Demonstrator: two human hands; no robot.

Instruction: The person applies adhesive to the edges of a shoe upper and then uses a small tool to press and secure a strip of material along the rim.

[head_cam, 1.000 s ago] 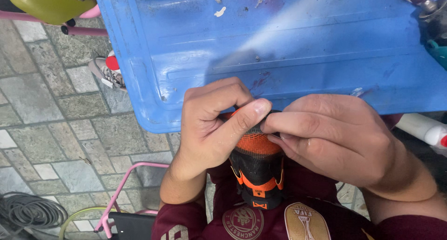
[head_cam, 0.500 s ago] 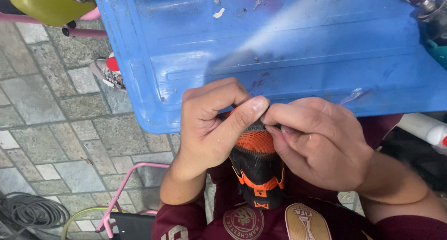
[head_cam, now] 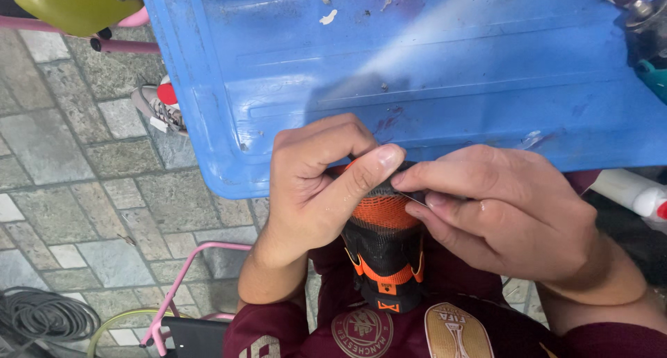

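An orange and black mesh shoe (head_cam: 384, 250) stands upright against my chest, below the edge of a blue plastic tabletop (head_cam: 417, 66). My left hand (head_cam: 316, 181) wraps around the shoe's upper end, thumb pressed across the top. My right hand (head_cam: 507, 212) pinches the same top edge from the right, and a thin needle-like sliver shows between its fingers. The two thumbs almost touch. The shoe's upper part is hidden under my fingers.
A yellow-green container (head_cam: 66, 4) sits on a pink frame at top left. Another shoe (head_cam: 161, 104) lies on the stone-tiled floor under the table. Coiled grey cable (head_cam: 42, 316) is at bottom left, a white bottle (head_cam: 632, 191) at the right, tools (head_cam: 643, 25) top right.
My right hand has shifted slightly along the shoe's top edge, fingers flattening out; my left thumb stays pressed on the shoe. The shoe itself has hardly moved.
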